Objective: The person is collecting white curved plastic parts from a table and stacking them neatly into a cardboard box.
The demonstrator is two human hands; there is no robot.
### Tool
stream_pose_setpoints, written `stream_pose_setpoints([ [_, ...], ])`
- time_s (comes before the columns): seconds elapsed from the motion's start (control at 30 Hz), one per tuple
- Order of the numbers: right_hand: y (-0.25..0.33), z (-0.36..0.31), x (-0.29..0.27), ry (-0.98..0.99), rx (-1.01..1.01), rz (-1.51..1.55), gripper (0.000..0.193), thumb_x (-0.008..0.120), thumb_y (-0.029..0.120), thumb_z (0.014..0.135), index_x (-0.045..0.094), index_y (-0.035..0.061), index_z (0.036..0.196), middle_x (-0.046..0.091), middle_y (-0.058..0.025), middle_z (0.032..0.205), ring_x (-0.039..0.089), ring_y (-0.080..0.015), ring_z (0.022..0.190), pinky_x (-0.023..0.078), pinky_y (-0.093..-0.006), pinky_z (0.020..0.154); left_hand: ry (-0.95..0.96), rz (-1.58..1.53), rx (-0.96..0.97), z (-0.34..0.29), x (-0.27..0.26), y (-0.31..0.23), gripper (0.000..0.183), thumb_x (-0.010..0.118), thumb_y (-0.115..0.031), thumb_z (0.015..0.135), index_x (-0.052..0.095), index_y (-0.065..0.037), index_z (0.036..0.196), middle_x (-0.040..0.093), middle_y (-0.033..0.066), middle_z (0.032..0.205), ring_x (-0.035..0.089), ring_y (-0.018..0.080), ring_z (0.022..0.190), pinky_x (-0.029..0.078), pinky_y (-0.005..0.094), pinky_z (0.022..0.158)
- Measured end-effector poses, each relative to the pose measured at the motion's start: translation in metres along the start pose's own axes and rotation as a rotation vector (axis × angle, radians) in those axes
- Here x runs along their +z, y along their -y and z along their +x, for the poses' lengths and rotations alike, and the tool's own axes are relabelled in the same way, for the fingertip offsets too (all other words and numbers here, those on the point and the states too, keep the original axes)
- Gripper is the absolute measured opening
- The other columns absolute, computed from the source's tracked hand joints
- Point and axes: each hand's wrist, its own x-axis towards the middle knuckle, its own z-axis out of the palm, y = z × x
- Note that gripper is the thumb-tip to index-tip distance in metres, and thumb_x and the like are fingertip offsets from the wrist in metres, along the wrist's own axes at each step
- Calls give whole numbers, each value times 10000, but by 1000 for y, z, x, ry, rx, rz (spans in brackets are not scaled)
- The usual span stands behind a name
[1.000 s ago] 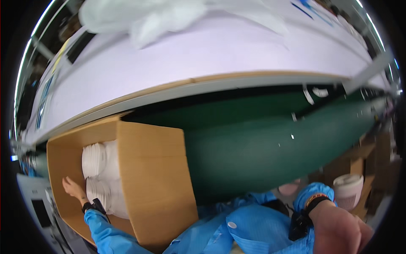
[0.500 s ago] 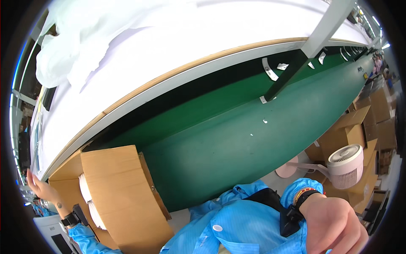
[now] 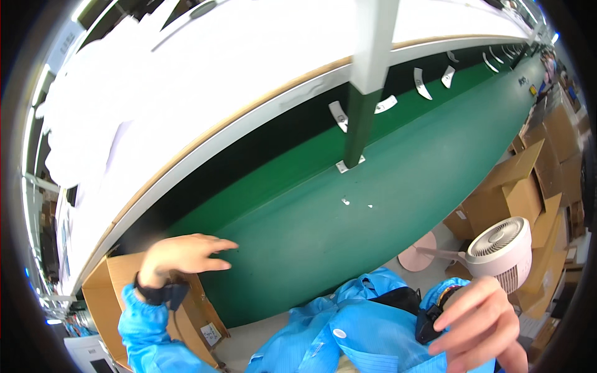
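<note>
My left hand (image 3: 186,255) hangs over the near end of the green belt-like surface (image 3: 298,236), holding nothing, its fingers stretched toward the right. Beneath its wrist stands an open cardboard box (image 3: 99,292), partly hidden by my blue sleeve. At the lower right, my right hand (image 3: 482,323) is beside my body with loosely bent, parted fingers and nothing visible in them. A black device is strapped at each wrist. The pink fan (image 3: 500,248) is the thing nearest my right hand.
A long white-topped bench (image 3: 249,56) runs along the far side, with crumpled white sheeting (image 3: 87,118) at its left. A post (image 3: 367,68) rises from the green surface. White curved labels (image 3: 421,83) line the dark side panel. Cardboard boxes (image 3: 504,199) stand at the right.
My left hand has swung from the far left, beyond the box, rightward over the green surface. My right hand's fingers have spread and lifted. The view has shifted, so the post appears further left.
</note>
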Motion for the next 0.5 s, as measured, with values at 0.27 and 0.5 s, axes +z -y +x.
stream_pose_setpoints([
  [0.27,10,-17,-103,178,-68,-78,598,578,182,899,320,241,1435,611,-46,960,646,-228,735,561,-362,661,-254,113,62,209,-53,-17,482,566,-311,873,497,-24,1254,601,216,1126,578,368,1032,465,404,894],
  [0.5,-19,-80,-150,37,546,-708,293,643,-21,647,702,86,913,573,-32,644,568,-173,571,482,-297,537,-386,255,-339,350,-112,-52,504,543,-376,867,515,-34,1237,612,195,1131,575,356,1074,476,424,888],
])
